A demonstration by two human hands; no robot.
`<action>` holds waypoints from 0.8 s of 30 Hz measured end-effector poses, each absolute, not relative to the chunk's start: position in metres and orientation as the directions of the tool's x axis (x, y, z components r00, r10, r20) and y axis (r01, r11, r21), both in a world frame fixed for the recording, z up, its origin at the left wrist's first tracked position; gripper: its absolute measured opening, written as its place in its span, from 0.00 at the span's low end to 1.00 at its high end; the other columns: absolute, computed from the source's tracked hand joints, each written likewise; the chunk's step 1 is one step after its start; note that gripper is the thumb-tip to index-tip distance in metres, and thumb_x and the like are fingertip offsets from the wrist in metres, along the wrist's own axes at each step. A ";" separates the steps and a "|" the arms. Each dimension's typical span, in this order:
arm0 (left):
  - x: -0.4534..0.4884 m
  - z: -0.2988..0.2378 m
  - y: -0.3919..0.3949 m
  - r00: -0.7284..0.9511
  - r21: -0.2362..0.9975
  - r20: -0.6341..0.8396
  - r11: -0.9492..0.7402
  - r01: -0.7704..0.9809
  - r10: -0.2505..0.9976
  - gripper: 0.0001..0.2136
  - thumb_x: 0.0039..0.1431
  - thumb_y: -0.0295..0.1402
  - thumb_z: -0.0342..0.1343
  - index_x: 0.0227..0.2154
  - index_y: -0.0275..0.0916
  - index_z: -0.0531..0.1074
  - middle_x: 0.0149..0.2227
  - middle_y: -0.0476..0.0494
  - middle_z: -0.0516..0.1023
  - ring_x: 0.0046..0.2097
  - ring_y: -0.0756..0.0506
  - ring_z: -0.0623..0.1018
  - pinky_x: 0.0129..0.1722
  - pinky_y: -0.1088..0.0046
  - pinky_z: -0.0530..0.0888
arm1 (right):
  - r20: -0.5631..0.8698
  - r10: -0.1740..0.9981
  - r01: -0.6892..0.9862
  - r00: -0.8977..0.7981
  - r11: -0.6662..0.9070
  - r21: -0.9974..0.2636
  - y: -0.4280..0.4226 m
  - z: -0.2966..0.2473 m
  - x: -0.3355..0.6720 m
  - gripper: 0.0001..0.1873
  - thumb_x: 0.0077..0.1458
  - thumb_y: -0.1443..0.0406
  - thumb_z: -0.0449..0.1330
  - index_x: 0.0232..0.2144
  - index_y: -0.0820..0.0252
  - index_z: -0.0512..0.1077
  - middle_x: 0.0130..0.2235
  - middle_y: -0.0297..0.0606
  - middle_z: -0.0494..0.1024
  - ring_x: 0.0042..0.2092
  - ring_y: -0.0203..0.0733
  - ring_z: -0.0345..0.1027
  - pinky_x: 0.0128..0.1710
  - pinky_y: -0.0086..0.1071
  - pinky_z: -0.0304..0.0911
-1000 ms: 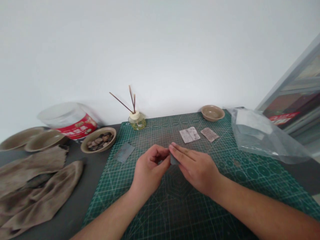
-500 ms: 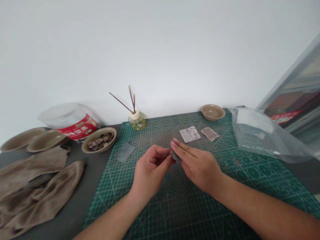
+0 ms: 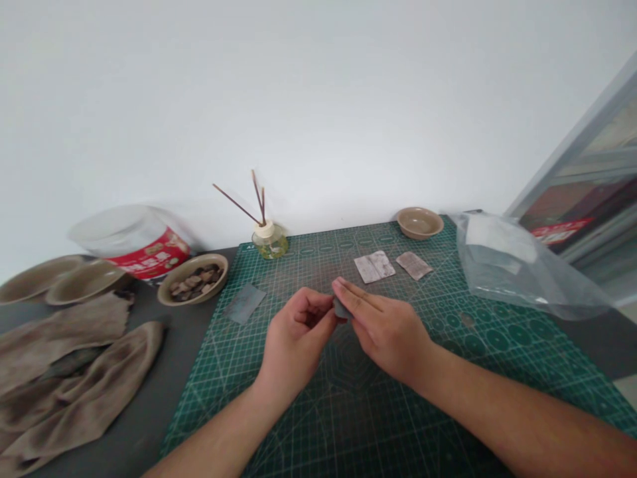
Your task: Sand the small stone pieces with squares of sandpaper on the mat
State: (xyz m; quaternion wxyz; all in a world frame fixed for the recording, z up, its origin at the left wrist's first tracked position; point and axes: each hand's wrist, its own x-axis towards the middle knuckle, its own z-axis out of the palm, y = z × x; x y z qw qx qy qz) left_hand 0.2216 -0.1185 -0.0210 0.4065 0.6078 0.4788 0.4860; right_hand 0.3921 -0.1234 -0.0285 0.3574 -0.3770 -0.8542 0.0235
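Both my hands meet over the middle of the green cutting mat (image 3: pixel 298 425). My left hand (image 3: pixel 298 332) is closed in a pinch of thumb and forefinger; the small thing at its tips is mostly hidden. My right hand (image 3: pixel 385 325) has its fingers pressed together over a small grey piece of sandpaper (image 3: pixel 341 310), which bends against the left fingertips. Beyond the hands lie a whitish creased square of sandpaper (image 3: pixel 374 267) and a smaller brownish piece (image 3: pixel 414 265). A grey sheet (image 3: pixel 245 303) rests left of my left hand.
At left stand a bowl of small stones (image 3: pixel 194 285), two more bowls (image 3: pixel 87 282), a red-labelled plastic jar (image 3: pixel 144 245) and a brown cloth (image 3: pixel 114 392). A reed diffuser (image 3: pixel 270 242) and a shallow bowl (image 3: pixel 421 224) are near the wall. A clear plastic bag (image 3: pixel 517 272) lies right.
The whole view has shifted slightly, with things sitting a little further left. My right fingers have moved a little over the sandpaper, against the left fingertips; both grips stay closed.
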 end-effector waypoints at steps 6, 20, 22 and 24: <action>0.222 -0.020 -0.118 0.053 0.950 0.223 -0.229 0.211 0.973 0.02 0.52 0.26 0.60 0.28 0.38 0.72 0.27 0.51 0.76 0.29 0.51 0.75 0.29 0.78 0.72 | 0.579 0.667 0.634 -0.468 0.710 -0.305 -0.122 -0.028 0.391 0.28 0.63 0.74 0.47 0.65 0.65 0.58 0.63 0.47 0.65 0.61 0.43 0.65 0.58 0.37 0.66; 0.217 -0.022 -0.123 0.013 0.894 0.430 -0.427 0.136 0.903 0.05 0.54 0.25 0.63 0.31 0.39 0.72 0.34 0.47 0.78 0.36 0.48 0.79 0.36 0.73 0.76 | 0.518 0.802 0.591 -0.297 0.581 -0.560 -0.113 -0.027 0.397 0.23 0.61 0.72 0.52 0.58 0.60 0.66 0.56 0.42 0.75 0.53 0.42 0.73 0.54 0.34 0.66; 0.216 -0.023 -0.121 0.038 0.887 0.449 -0.451 0.100 0.892 0.06 0.54 0.24 0.63 0.31 0.39 0.71 0.36 0.47 0.77 0.38 0.48 0.78 0.37 0.73 0.76 | 0.482 0.847 0.578 -0.226 0.515 -0.634 -0.112 -0.024 0.398 0.17 0.60 0.70 0.54 0.52 0.58 0.70 0.48 0.40 0.80 0.46 0.42 0.76 0.47 0.33 0.69; 0.216 -0.023 -0.118 0.044 0.890 0.447 -0.449 0.081 0.893 0.08 0.54 0.23 0.63 0.33 0.40 0.71 0.36 0.48 0.77 0.38 0.49 0.78 0.38 0.74 0.75 | 0.437 0.886 0.545 -0.157 0.447 -0.710 -0.111 -0.022 0.398 0.09 0.59 0.68 0.57 0.43 0.58 0.71 0.37 0.35 0.80 0.37 0.40 0.75 0.37 0.30 0.68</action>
